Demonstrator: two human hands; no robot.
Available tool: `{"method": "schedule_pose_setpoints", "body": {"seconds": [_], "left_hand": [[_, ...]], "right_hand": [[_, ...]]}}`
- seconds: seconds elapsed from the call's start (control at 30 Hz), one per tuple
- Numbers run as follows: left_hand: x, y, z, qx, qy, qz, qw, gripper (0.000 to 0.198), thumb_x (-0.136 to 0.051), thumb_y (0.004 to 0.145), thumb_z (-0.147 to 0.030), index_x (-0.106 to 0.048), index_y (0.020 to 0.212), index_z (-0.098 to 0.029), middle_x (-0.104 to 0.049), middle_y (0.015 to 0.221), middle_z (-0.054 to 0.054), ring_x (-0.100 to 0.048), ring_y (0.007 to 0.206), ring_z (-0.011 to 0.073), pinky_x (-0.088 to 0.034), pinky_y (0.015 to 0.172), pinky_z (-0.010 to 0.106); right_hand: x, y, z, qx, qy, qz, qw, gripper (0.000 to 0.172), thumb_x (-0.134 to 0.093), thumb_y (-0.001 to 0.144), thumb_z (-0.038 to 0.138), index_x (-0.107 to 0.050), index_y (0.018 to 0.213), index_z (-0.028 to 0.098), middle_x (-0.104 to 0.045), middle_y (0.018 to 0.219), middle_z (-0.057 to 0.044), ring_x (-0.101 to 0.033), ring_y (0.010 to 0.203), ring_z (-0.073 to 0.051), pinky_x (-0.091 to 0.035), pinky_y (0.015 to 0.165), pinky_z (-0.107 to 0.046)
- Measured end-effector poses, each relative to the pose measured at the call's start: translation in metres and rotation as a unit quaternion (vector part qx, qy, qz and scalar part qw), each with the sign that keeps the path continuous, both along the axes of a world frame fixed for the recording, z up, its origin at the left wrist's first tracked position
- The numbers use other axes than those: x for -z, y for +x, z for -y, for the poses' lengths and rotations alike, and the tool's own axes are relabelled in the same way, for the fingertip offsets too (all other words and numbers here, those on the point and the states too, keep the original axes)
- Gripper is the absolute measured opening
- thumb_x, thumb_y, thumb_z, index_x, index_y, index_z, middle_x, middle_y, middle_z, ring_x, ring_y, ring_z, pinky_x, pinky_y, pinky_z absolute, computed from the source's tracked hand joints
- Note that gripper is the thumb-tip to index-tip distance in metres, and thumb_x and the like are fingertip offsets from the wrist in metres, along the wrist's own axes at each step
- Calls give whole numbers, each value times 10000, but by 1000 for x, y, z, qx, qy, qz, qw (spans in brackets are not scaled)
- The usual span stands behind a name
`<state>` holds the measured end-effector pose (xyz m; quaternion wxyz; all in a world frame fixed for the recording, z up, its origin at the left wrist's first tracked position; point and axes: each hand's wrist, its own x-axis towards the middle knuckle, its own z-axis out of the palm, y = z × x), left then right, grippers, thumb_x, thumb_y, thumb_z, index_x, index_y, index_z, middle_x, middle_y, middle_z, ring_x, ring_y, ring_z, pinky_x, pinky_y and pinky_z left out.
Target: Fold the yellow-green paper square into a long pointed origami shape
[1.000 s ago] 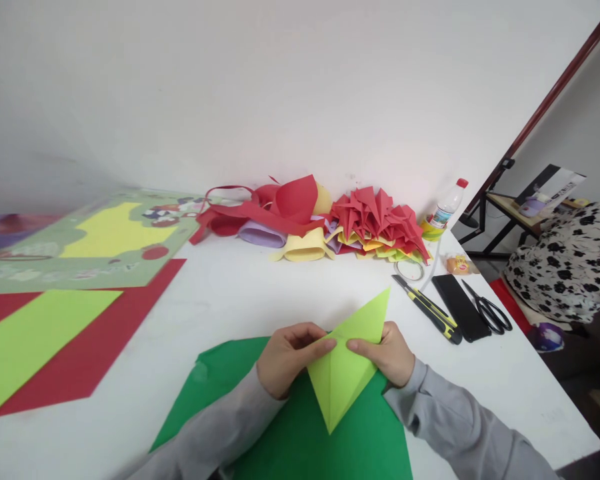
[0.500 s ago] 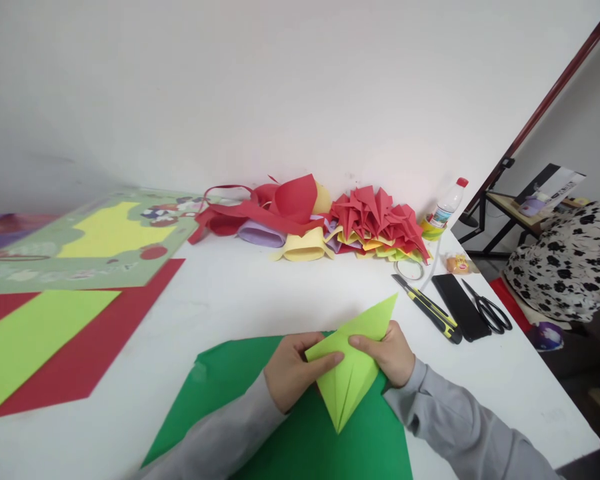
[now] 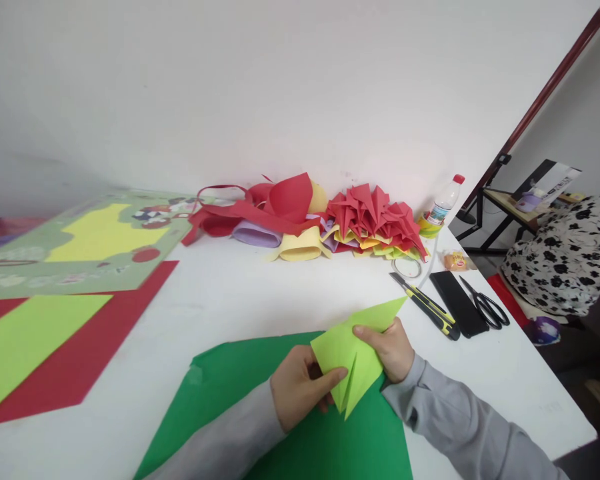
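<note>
A folded lime-green paper [image 3: 360, 347] is held up between my two hands, its pleated point facing down toward me. My left hand [image 3: 300, 387] pinches its lower left part, thumb on top and fingers behind, partly hidden. My right hand [image 3: 393, 347] grips the upper right part, with the thumb pressed flat on the front face. One sharp corner sticks out beyond my right hand. Beneath both hands lies a large green sheet [image 3: 220, 380] on the white table [image 3: 145, 347].
Red folded shapes [image 3: 370, 210] and rolled red paper [image 3: 290, 200] line the wall. To the right are a bottle [image 3: 445, 200], a cutter [image 3: 430, 310], a black case [image 3: 459, 303] and scissors [image 3: 487, 308]. Red and lime sheets [image 3: 40, 347] lie left. A person's patterned clothing [image 3: 570, 253] shows beyond the table.
The lime-green paper has turned a little, its bottom point now further right and its pleats parted. My left hand has moved lower on it. The view has shifted slightly.
</note>
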<state>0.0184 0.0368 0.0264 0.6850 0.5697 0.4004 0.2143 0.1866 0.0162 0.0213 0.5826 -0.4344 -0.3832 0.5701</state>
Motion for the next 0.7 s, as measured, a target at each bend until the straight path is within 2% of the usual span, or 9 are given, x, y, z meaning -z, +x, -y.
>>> {"method": "schedule_pose_setpoints", "body": {"seconds": [0.13,0.3,0.47,0.7], "left_hand": [[-1,2,2,14,-3,-1,1000,393,-753,578,-494,-678,663,-117,-672,523,59,-576,420,167,-473,402,265],[-2,3,4,27,-4,-1,1000,362,-779,535,-467,-645,592,-135,-583,446,0,-541,403,139,-430,389,230],[-5,2,4,41,-6,-4,999,385,-753,556,-509,-630,562,-145,-565,437,-1,-548,413,143,-432,401,232],[-4,3,5,41,12,-13,999,474,-717,577,-601,-634,491,-143,-557,424,11,-545,398,147,-411,370,228]], "right_hand": [[2,0,-1,15,-2,-7,1000,327,-814,651,356,-735,879,136,-750,845,-86,-697,736,-240,-563,722,-382],[3,0,-3,54,5,-31,998,344,-815,658,340,-729,916,128,-750,854,-91,-699,757,-246,-562,738,-390],[2,0,-4,68,7,-19,997,380,-814,655,369,-725,927,118,-749,866,-99,-697,785,-255,-563,753,-401],[0,1,-2,45,4,13,999,367,-787,684,406,-726,905,119,-748,857,-99,-699,747,-238,-562,727,-371]]}}
